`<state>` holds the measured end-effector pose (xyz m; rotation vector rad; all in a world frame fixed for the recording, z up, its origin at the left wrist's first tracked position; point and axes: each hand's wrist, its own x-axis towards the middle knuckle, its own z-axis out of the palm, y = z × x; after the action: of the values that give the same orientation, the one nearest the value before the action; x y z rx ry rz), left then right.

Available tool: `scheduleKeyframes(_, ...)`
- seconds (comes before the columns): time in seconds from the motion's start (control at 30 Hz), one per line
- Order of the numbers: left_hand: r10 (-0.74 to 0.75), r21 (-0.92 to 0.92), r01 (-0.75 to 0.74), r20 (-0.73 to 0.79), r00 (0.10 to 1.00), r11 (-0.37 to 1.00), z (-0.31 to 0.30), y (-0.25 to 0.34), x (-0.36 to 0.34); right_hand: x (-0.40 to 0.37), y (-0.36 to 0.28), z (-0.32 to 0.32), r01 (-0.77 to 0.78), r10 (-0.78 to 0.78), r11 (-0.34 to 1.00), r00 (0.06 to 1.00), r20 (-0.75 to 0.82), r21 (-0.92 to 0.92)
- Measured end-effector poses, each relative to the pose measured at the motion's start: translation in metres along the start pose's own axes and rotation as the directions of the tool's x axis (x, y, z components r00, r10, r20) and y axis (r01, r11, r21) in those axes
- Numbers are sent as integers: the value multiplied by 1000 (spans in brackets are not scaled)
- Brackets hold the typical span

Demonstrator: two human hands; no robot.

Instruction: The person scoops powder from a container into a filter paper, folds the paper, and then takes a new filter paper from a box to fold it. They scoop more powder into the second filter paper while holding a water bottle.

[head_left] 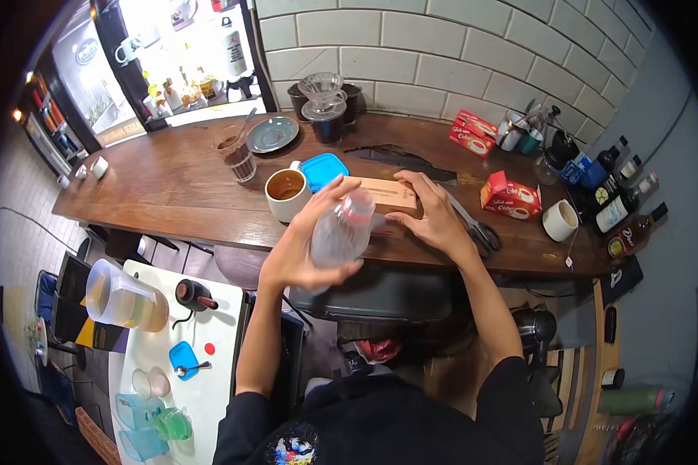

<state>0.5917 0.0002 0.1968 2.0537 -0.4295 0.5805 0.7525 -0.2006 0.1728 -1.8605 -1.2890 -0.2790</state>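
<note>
My left hand is wrapped round a clear plastic bottle with a pinkish ring at its neck, held tilted above the counter's front edge. The bottle is slightly blurred. My right hand grips the right end of a long light-brown cardboard box, fingers on top and thumb at the near side. Part of the box's left end is hidden behind the bottle and my left hand. Close by stand a white mug with brown liquid and a blue lid. Black-handled scissors lie beside my right wrist.
On the wooden counter are a tall glass, a grey plate, a dripper, red boxes, a cup and several bottles. A white side table holds a pitcher. A black stool stands below.
</note>
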Motion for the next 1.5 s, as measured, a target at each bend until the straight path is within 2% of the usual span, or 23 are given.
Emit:
scheduleKeyframes(0.03,7,-3,-7,9,1000,1000,0,-6,7,-2,-2,-3,-15,18,997,999,-34,79)
scheduleKeyframes(0.1,-13,189,-8,110,994,982,2,-16,18,-10,4,-4,-9,11,995,1000,-15,94)
scheduleKeyframes(0.17,-44,189,26,92,995,982,7,-23,15,-21,9,-6,-15,14,994,1000,9,109)
scheduleKeyframes(0.23,-80,114,76,34,996,991,12,-32,12,-27,10,-6,28,-27,997,999,-20,70)
scheduleKeyframes(0.3,-60,134,55,35,998,989,13,-35,12,-30,9,-7,-4,3,995,1000,13,103)
scheduleKeyframes(0.4,-51,180,41,47,998,983,16,-34,13,-30,7,-2,51,-49,996,999,-20,77)
scheduleKeyframes(0.47,-45,215,46,-10,999,975,18,-30,13,-29,11,0,79,-73,993,995,-67,88)
scheduleKeyframes(0.7,-36,238,27,35,999,971,13,-29,15,-40,31,-2,88,-72,994,977,-199,69)
scheduleKeyframes(0.77,-42,240,35,25,999,970,14,-27,15,-46,40,-6,96,-57,990,943,-329,104)
scheduleKeyframes(0.8,-40,239,33,24,999,970,14,-27,16,-48,37,-9,51,16,984,930,-367,170)
scheduleKeyframes(1.07,7,262,-17,40,999,965,16,-27,15,-62,24,-26,-64,91,993,950,-299,99)
scheduleKeyframes(1.23,-3,238,-7,43,999,971,15,-24,13,-74,19,-21,-121,131,990,977,-166,68)
scheduleKeyframes(1.37,15,231,-27,54,998,973,15,-22,8,-91,2,-15,-94,118,987,974,-194,127)
scheduleKeyframes(1.43,22,266,-36,54,998,963,16,-18,6,-100,-2,-7,-102,122,989,971,-206,103)
scheduleKeyframes(1.5,29,307,-45,54,998,951,17,-18,4,-106,-9,-2,-104,97,994,966,-242,-17)
